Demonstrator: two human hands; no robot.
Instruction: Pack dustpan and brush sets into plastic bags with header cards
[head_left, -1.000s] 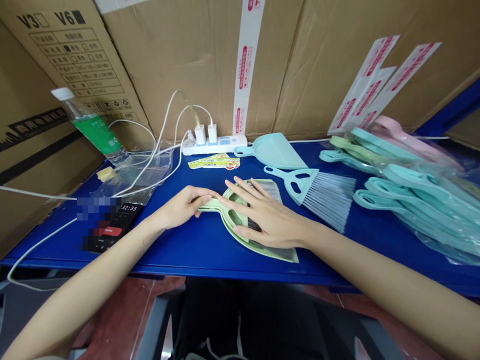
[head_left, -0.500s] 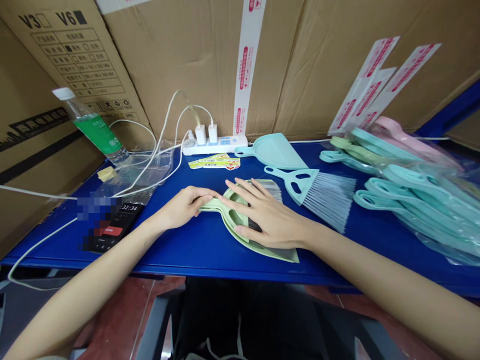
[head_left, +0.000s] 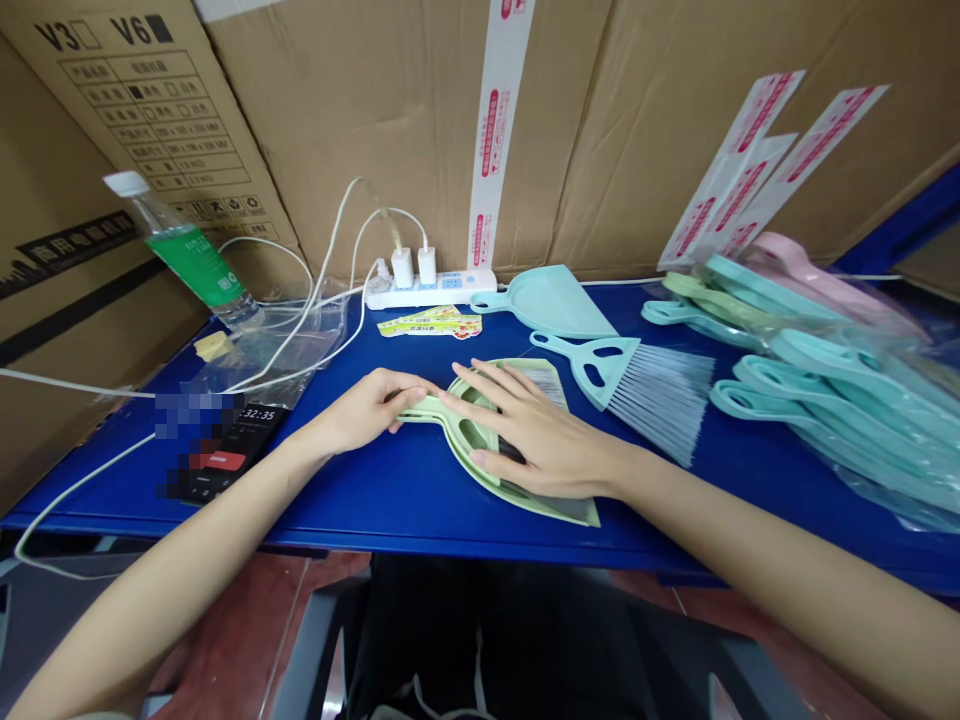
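A light green dustpan [head_left: 577,513] lies on the blue table with a matching green hand brush [head_left: 471,432] nested in it, its pale bristles partly covered. My left hand [head_left: 371,408] is closed around the handle end of the pair. Over the brush's head and bristles my right hand [head_left: 536,430] lies flat, fingers spread. Just beyond are a turquoise dustpan [head_left: 559,302] and a turquoise hand brush [head_left: 600,368], its bristles pointing right.
Several bagged brush sets [head_left: 840,390] are heaped at the right. A white power strip [head_left: 435,288] with chargers stands by the cardboard [head_left: 390,110]. At left are a water bottle [head_left: 191,255], cables, plastic wrap [head_left: 292,340] and a phone [head_left: 240,445]. Coloured labels [head_left: 431,322] lie behind my hands.
Both hands stay in place on the green set. The view shifts very slightly, and the timer on the phone goes from 34 to 35.
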